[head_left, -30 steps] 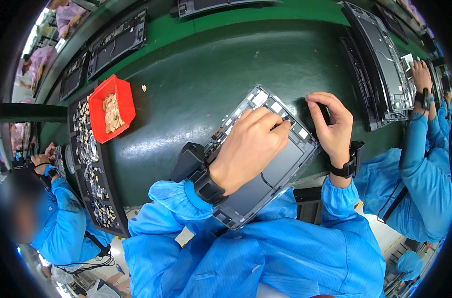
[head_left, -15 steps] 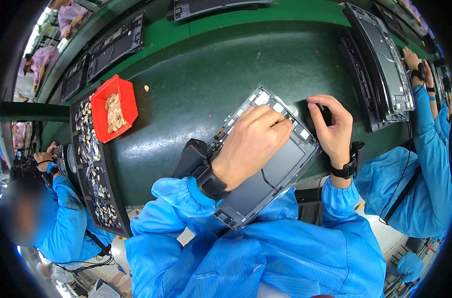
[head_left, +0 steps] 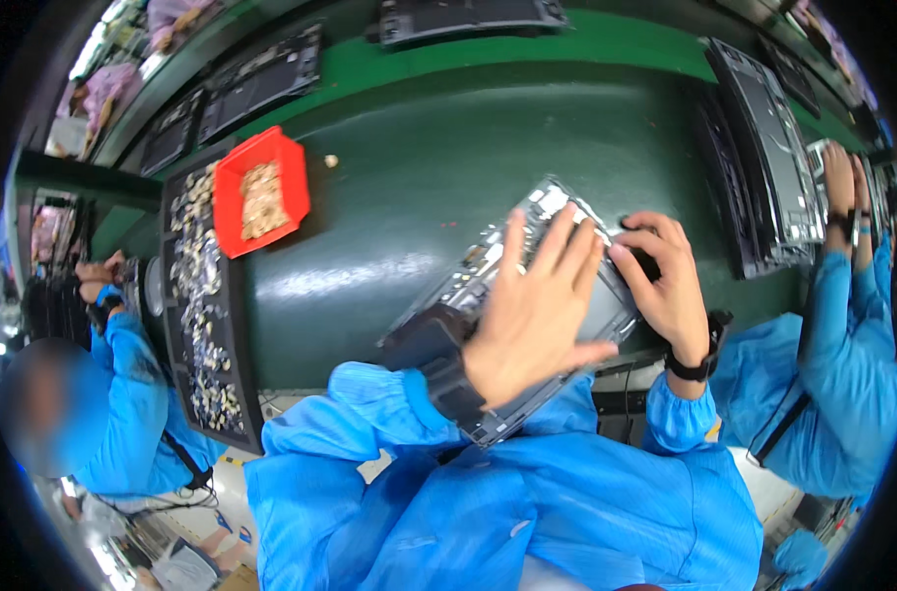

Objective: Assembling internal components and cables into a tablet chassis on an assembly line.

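Note:
A thin, dark grey laptop casing (head_left: 614, 307), with electronic parts and white patches along its far side, lies tilted on the green bench right in front of me. My left hand (head_left: 542, 305) is spread over the casing with its fingers stretched out and nothing held; motion smears it a little. It hides the casing's middle, so I cannot tell whether the palm presses on it. At the casing's right edge, my right hand (head_left: 670, 281) has thumb and forefinger brought together. Something dark shows inside its curl, too unclear to name.
Left on the bench, a red bin (head_left: 299, 187) of small tan pieces sits against a black compartment tray (head_left: 254, 419) of small parts. One loose piece (head_left: 331, 161) lies nearby. More casings (head_left: 764, 148) are stacked at right, others (head_left: 473, 20) along the back. Co-workers in blue flank me.
My left hand has opened from a closed grip into spread fingers over the casing. My right hand has come down a little at the edge. The whole view has shifted slightly.

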Demonstrator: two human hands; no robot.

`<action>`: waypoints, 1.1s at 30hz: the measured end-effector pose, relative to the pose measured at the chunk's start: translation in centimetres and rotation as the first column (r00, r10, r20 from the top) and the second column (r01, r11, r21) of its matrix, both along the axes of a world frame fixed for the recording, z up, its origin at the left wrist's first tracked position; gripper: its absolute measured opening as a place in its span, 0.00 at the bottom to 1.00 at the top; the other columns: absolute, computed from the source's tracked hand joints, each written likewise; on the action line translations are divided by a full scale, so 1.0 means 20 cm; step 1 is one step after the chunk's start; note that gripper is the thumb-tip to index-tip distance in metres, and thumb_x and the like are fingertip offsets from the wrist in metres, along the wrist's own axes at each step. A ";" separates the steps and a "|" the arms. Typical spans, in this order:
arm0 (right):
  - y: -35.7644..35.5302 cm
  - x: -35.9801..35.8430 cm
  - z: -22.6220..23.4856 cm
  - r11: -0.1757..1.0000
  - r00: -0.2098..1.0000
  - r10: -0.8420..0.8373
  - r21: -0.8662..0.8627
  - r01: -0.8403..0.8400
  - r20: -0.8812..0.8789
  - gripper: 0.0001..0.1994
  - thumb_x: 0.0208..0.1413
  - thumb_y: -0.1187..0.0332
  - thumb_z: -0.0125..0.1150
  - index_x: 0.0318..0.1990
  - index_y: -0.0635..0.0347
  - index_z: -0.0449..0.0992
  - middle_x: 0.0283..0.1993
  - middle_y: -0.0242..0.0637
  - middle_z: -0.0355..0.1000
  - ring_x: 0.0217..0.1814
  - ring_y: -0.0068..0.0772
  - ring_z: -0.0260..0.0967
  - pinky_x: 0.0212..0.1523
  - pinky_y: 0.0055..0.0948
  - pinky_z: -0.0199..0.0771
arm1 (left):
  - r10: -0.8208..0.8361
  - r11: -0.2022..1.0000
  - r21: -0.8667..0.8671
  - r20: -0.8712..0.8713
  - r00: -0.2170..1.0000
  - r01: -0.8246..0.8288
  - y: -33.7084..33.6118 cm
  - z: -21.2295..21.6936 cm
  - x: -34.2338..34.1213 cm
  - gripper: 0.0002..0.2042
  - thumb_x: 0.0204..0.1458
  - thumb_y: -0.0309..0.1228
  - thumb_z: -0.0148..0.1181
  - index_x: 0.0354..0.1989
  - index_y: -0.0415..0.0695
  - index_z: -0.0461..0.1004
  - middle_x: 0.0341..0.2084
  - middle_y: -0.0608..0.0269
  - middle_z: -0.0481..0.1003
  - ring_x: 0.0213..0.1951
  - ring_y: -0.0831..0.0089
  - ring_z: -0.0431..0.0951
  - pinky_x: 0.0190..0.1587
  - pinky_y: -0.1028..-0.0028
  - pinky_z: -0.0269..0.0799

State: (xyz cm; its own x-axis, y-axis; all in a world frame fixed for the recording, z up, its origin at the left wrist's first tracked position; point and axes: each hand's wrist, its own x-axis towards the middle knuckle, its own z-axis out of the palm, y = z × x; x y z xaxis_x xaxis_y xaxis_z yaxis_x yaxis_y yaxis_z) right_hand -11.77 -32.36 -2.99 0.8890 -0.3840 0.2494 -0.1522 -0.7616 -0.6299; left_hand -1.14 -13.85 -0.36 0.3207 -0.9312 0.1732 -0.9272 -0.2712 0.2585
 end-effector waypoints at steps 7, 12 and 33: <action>0.15 -0.02 0.04 0.978 0.985 -0.169 -0.132 0.162 -0.040 0.05 0.65 0.72 0.57 0.42 0.65 0.76 0.39 0.52 0.74 0.40 0.59 0.73 0.42 0.46 0.72 | 0.036 0.999 -0.009 0.001 0.999 -0.036 0.06 -0.14 -0.25 0.40 0.49 0.43 0.64 0.66 0.24 0.64 0.68 0.29 0.61 0.73 0.41 0.58 0.75 0.51 0.50; 0.17 -0.02 0.06 0.978 0.965 -0.150 0.114 0.177 -0.215 0.06 0.69 0.71 0.53 0.43 0.65 0.71 0.35 0.52 0.72 0.34 0.48 0.73 0.37 0.41 0.70 | 0.015 0.996 -0.084 -0.021 1.000 -0.016 0.11 -0.14 -0.25 0.38 0.47 0.41 0.65 0.64 0.26 0.67 0.66 0.26 0.63 0.71 0.39 0.61 0.75 0.50 0.51; -1.42 1.06 0.79 0.747 0.922 -0.259 -0.546 0.380 0.287 0.23 0.71 0.57 0.55 0.59 0.72 0.76 0.56 0.48 0.78 0.58 0.33 0.75 0.59 0.32 0.71 | 0.472 0.634 -0.500 -0.354 0.807 -0.590 1.05 -0.22 0.06 0.05 0.48 0.26 0.69 0.33 0.50 0.85 0.37 0.67 0.84 0.47 0.66 0.83 0.70 0.52 0.55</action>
